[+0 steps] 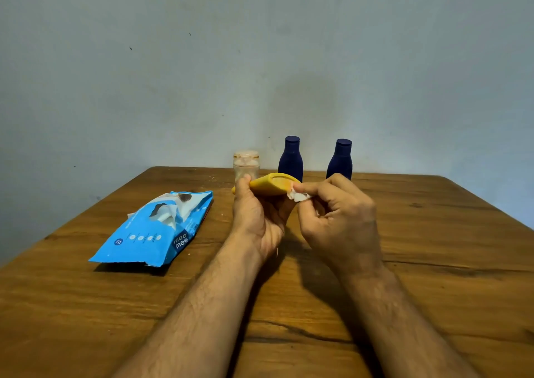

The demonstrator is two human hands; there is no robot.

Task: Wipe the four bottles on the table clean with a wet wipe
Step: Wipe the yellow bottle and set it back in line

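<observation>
Yellow plastic bottle [271, 186] lay sideways at frame centre, gripped in your left hand [254, 218]; your right hand [338, 218] pinched a small white wet wipe [299, 196] against its end.

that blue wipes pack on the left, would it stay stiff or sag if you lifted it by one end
The wipes pack would probably sag: its film looks crinkled and lies slumped on the table. It seems light and unlikely to roll. The open top flap might let a wipe slip out.

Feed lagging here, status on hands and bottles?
Left hand grips yellow bottle. Right hand pinches wet wipe against it. Nothing in the way.
</observation>
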